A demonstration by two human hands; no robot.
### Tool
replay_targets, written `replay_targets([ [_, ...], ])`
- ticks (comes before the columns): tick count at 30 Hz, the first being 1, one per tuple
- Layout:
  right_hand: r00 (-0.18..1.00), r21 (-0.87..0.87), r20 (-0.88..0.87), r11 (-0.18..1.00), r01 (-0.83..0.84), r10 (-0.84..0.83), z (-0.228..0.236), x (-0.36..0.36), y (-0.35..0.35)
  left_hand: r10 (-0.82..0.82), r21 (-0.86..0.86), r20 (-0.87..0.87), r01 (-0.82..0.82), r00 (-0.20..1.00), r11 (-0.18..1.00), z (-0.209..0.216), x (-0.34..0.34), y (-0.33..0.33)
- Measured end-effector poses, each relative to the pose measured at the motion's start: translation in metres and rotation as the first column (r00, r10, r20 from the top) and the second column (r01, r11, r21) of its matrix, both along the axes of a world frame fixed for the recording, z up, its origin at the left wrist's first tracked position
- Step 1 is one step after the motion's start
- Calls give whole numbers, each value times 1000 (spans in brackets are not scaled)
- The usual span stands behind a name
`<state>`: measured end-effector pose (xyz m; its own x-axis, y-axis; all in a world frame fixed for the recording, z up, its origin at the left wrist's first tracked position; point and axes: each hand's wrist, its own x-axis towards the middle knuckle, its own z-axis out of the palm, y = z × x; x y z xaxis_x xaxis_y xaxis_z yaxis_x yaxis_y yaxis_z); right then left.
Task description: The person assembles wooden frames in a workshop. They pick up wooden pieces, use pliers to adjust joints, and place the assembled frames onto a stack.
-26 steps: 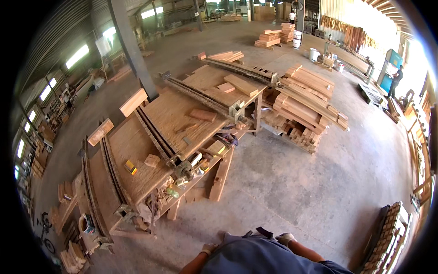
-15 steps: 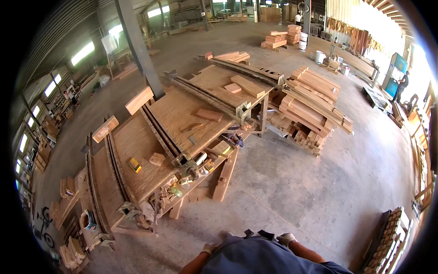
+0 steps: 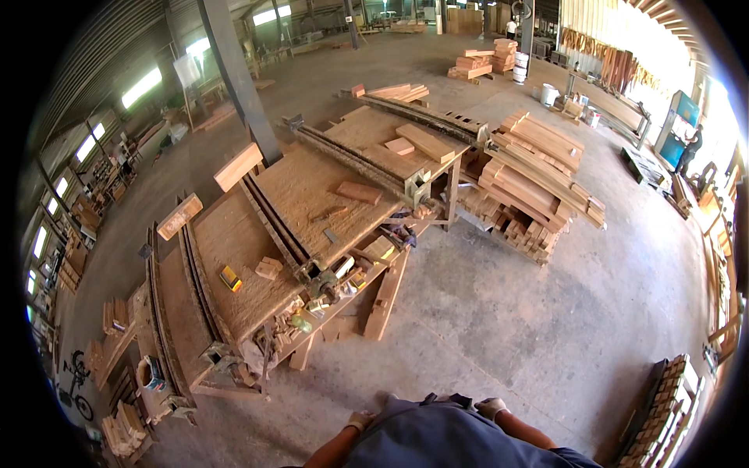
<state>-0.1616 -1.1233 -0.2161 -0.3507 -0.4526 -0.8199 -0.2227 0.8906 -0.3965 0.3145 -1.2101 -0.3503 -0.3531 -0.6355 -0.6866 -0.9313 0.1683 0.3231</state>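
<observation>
My left hand (image 3: 360,420), in a pale glove, is at the left side of my waist against my dark blue clothing (image 3: 437,438). On the other side my right hand (image 3: 490,408), also gloved, rests close to the waist. The fingers of both are too small and partly hidden to read. Two dark strap-like pieces (image 3: 460,400) show at the front of my waist between the hands. Ahead stands a wooden workbench (image 3: 234,242) with long metal bar clamps (image 3: 277,226) across it, out of reach of either hand. A yellow tape measure (image 3: 230,278) and wood blocks (image 3: 269,268) lie on it.
Stacked boards (image 3: 530,179) stand right of the bench. A plank (image 3: 385,300) leans at the bench's front edge, beside a cluttered lower shelf (image 3: 343,292). A steel column (image 3: 238,86) rises behind. At lower right is a slatted stack (image 3: 663,413). Another person (image 3: 690,148) stands at far right.
The dark pieces at my waist sit slightly lower and show less. Both hands stay at the waist, and the bench and boards stay as they were.
</observation>
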Motion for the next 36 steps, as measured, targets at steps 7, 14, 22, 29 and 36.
replay_targets([
  [7,1000,-4,5,1000,13,-13,-15,-6,4,348,159,-67,-335,935,929,33,-18,-6],
  [14,999,8,21,1000,29,-30,-23,-8,-1,427,162,-83,-411,900,897,34,-19,-5],
  [22,999,7,8,999,48,-48,-16,-5,-2,461,185,-43,-446,887,876,33,-19,-6],
  [29,999,13,4,999,41,-41,3,2,-6,392,110,-62,-384,918,917,11,-11,-1],
  [36,998,1,-40,999,-38,38,-26,-8,2,326,136,-54,-316,944,939,9,-10,-4],
])
